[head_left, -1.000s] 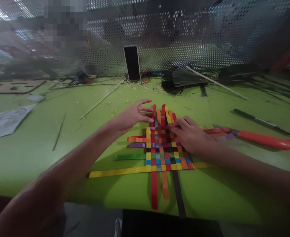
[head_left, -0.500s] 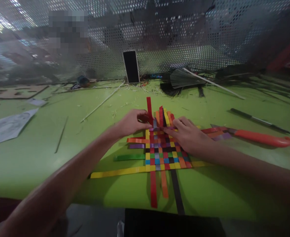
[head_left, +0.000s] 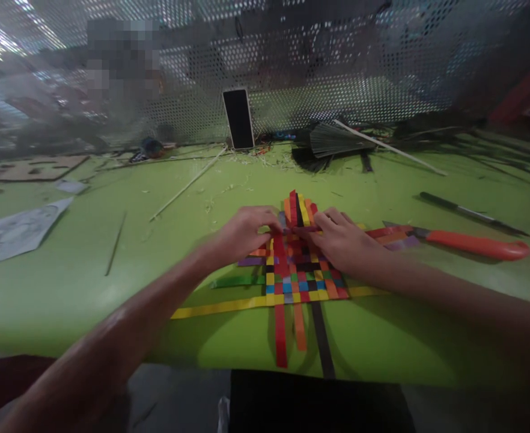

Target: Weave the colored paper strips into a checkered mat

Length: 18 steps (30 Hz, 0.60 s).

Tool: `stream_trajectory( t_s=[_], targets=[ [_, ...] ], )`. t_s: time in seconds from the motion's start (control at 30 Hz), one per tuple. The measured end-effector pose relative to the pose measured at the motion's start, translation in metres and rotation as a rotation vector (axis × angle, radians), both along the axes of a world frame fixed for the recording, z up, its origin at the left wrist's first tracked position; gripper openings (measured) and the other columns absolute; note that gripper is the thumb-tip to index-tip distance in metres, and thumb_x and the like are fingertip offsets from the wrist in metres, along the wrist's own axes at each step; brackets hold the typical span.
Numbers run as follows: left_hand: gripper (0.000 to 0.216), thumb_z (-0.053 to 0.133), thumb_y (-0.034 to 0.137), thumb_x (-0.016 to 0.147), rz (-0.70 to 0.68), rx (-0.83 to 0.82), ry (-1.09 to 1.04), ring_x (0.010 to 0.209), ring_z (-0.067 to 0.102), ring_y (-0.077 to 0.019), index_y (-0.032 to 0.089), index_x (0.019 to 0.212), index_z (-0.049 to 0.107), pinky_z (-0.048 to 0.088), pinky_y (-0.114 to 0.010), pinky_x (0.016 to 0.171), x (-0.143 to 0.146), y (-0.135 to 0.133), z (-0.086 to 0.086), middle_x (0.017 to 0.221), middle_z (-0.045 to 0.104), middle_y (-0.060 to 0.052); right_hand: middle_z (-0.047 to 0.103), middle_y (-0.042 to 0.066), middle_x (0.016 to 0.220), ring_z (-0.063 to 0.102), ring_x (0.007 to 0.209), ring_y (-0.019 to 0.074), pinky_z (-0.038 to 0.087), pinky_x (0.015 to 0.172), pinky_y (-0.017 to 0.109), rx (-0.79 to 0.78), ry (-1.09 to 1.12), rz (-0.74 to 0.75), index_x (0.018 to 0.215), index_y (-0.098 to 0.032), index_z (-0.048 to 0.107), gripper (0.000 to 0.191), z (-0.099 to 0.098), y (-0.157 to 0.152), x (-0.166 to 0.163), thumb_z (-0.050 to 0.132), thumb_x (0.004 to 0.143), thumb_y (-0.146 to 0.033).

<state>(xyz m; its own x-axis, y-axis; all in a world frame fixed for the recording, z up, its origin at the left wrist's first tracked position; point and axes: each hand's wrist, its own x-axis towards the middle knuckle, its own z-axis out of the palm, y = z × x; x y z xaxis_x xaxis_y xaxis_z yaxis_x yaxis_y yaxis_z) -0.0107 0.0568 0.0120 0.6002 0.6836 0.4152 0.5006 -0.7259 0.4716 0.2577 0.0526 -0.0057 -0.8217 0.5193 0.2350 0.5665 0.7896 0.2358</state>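
A woven mat of colored strips (head_left: 287, 287) lies in front of me, with loose ends sticking out on its sides. My left hand (head_left: 253, 231) is closed at the mat's upper left corner, thumb and forefinger pinching the left part of a thin purple strip (head_left: 298, 230). From there a red strip (head_left: 279, 252) lies folded down over the weave toward me. My right hand (head_left: 341, 240) rests on the mat's upper right, its fingertips closed at the right part of the purple strip. The palm hides some of the weave beneath it.
An orange-handled knife (head_left: 476, 243) and a dark slim blade (head_left: 472, 213) lie to the right. A phone (head_left: 238, 119) leans against the perforated screen (head_left: 292, 78). Dark strips (head_left: 337, 143), a thin stick (head_left: 188, 183) and a printed paper (head_left: 21, 231) lie around the green table (head_left: 166, 252).
The red strip that stood up at the mat's far left has been folded down toward me over the weave. My left hand has shifted slightly right; my right hand stays nearly in place.
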Motion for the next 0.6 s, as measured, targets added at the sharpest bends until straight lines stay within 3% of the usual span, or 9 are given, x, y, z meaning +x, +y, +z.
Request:
stream_trajectory(
  t_s=[0.1, 0.3, 0.47, 0.6],
  targets=[
    [0.027, 0.063, -0.005, 0.082, -0.038, 0.023, 0.057, 0.083, 0.071, -0.0143, 0.017, 0.086, 0.077, 0.056, -0.025, 0.079, -0.001, 0.000, -0.001, 0.092, 0.075, -0.003, 0.063, 0.016, 0.110, 0.053, 0.105, 0.0320, 0.048, 0.091, 0.043, -0.003, -0.005, -0.016, 0.125, -0.015, 0.070, 0.037, 0.001, -0.001, 0.000, 0.047, 0.098, -0.009],
    [0.017, 0.063, 0.005, 0.093, -0.078, 0.153, 0.158, 0.084, 0.069, -0.0192, 0.015, 0.091, 0.076, 0.056, -0.030, 0.075, 0.000, -0.006, -0.007, 0.094, 0.075, -0.009, 0.064, 0.012, 0.111, 0.054, 0.100, 0.0287, 0.052, 0.089, 0.043, 0.018, 0.026, -0.019, 0.139, -0.014, 0.059, 0.050, -0.004, 0.001, 0.000, 0.046, 0.093, -0.003],
    [0.021, 0.055, 0.011, 0.101, -0.073, 0.233, 0.265, 0.087, 0.068, -0.0209, 0.017, 0.107, 0.074, 0.057, -0.032, 0.075, 0.002, -0.015, -0.005, 0.098, 0.073, -0.010, 0.061, 0.018, 0.113, 0.054, 0.105, 0.0318, 0.053, 0.092, 0.046, 0.029, -0.026, 0.017, 0.121, -0.005, 0.067, 0.033, -0.001, -0.002, 0.000, 0.045, 0.097, -0.004],
    [0.021, 0.055, 0.017, 0.102, -0.072, 0.235, 0.309, 0.090, 0.071, -0.0222, 0.019, 0.113, 0.073, 0.060, -0.036, 0.079, 0.000, -0.018, -0.005, 0.103, 0.075, -0.010, 0.061, 0.017, 0.112, 0.054, 0.106, 0.0308, 0.053, 0.091, 0.046, 0.045, 0.006, 0.035, 0.127, -0.005, 0.064, 0.037, 0.001, -0.004, 0.001, 0.042, 0.098, -0.004]
  ],
)
